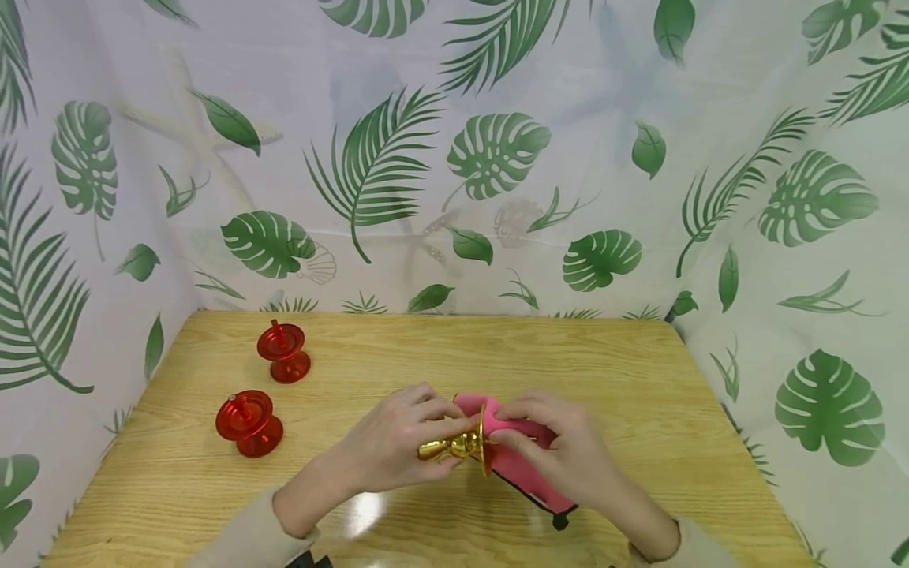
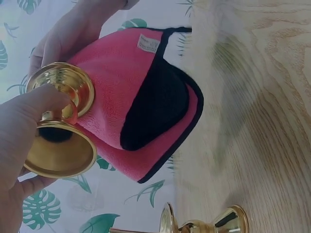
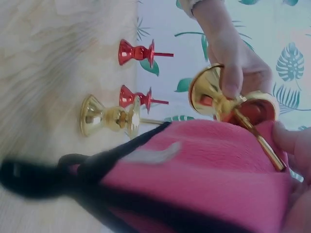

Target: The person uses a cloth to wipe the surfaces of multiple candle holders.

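My left hand (image 1: 398,434) grips a gold candle holder (image 1: 465,444) around its waist, tipped on its side with the dish toward the right. In the right wrist view its long spike (image 3: 260,141) lies against a pink cloth (image 3: 204,150) with black edging. My right hand (image 1: 568,450) pinches that cloth beside the dish, thumb and fingertips close to the spike. The cloth hangs down in folds, showing a black patch (image 2: 160,107) and a small white label (image 2: 148,43) in the left wrist view.
Two red candle holders, one nearer (image 1: 248,426) and one farther (image 1: 284,351), stand at the table's left. A second gold candle holder (image 3: 116,119) stands on the wooden table (image 1: 568,355), hidden in the head view. A leaf-patterned curtain (image 1: 412,158) borders the back and sides.
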### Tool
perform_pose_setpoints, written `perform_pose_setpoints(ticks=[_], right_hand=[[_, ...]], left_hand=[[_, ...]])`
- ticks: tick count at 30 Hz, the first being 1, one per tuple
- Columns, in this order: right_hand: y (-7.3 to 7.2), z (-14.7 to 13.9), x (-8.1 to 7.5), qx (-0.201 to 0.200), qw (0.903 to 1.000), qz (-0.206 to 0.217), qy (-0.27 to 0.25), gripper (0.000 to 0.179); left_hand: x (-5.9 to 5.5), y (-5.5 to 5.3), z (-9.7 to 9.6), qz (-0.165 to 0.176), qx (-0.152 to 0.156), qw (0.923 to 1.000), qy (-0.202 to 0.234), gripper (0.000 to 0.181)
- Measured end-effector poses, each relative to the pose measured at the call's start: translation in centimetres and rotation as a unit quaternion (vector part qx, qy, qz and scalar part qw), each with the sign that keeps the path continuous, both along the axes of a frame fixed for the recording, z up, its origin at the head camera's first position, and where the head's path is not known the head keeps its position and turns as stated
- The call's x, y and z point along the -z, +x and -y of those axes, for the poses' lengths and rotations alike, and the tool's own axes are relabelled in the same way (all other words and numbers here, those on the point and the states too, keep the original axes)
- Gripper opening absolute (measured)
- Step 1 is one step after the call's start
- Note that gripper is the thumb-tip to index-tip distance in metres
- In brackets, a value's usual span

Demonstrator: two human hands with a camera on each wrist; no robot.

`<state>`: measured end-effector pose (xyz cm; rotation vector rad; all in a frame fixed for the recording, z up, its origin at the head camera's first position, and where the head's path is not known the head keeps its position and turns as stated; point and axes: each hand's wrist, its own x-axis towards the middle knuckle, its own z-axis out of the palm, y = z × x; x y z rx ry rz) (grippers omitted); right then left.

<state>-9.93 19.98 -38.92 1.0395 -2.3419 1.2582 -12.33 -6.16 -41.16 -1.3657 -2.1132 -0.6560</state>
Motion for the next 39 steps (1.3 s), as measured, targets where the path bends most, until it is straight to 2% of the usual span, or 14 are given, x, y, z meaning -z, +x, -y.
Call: perform_pose_setpoints(ticks=[3, 5, 7, 11, 13, 14, 15, 17, 20, 23, 26, 30, 35, 39], right_hand=[[-0.1, 0.3, 0.3, -0.010, 0.9999, -0.009, 0.009, 0.020], [-0.2, 0.3, 0.4, -0.026, 0.9988, -0.040, 0.015, 0.013], [-0.4, 0.1, 0.6, -0.052, 0.9945, -0.089, 0.018, 0.011], [-1.1, 0.1, 0.8, -0.102, 0.9711, -0.215, 0.016, 0.017], [-1.4, 0.0, 0.9, -0.113, 0.9613, -0.251, 0.012, 0.017], [-1.4, 0.0, 0.9, -0.113, 0.9603, -0.255, 0.012, 0.017], [-1.4, 0.0, 0.9, -0.110, 0.9622, -0.249, 0.012, 0.017], [-1.1, 0.0, 0.9, -0.097, 0.9734, -0.207, 0.016, 0.016], [-0.6, 0.0, 0.7, -0.069, 0.9916, -0.108, 0.019, 0.010], [-0.2, 0.1, 0.5, -0.043, 0.9990, -0.013, 0.002, 0.019], [-0.1, 0.2, 0.3, -0.021, 0.9987, 0.041, -0.025, 0.024], [0.1, -0.2, 0.1, 0.005, 0.9947, 0.091, -0.047, 0.019], [0.3, -1.3, -0.4, 0.019, 0.9841, 0.157, -0.081, 0.012], [0.2, -2.0, -0.5, 0.039, 0.9730, 0.185, -0.132, 0.010]], left_hand=[[0.0, -0.1, 0.0, 0.016, 0.007, 0.9998, 0.005, 0.042], [0.0, -0.2, 0.1, 0.038, 0.015, 0.9991, 0.012, 0.041], [0.1, -0.3, 0.3, 0.064, 0.024, 0.9975, 0.018, 0.040], [0.1, -0.3, 0.5, 0.090, 0.031, 0.9953, 0.018, 0.039], [0.1, -0.3, 0.5, 0.090, 0.032, 0.9953, 0.015, 0.038], [0.1, -0.4, 0.5, 0.086, 0.032, 0.9957, 0.014, 0.038], [0.1, -0.4, 0.4, 0.080, 0.033, 0.9962, 0.014, 0.039], [0.2, -0.4, 0.3, 0.059, 0.032, 0.9976, 0.014, 0.040], [0.3, -0.5, 0.1, 0.017, 0.025, 0.9995, 0.012, 0.041], [0.4, -0.5, 0.0, -0.011, 0.011, 0.9999, 0.007, 0.043], [0.4, -0.4, -0.1, -0.014, 0.002, 0.9999, 0.004, 0.044], [0.3, -0.3, 0.0, -0.016, 0.007, 0.9998, 0.011, 0.045], [0.1, -0.3, 0.2, -0.021, 0.018, 0.9992, 0.028, 0.045], [0.2, -0.1, 0.4, 0.005, 0.016, 0.9984, 0.054, 0.044]])
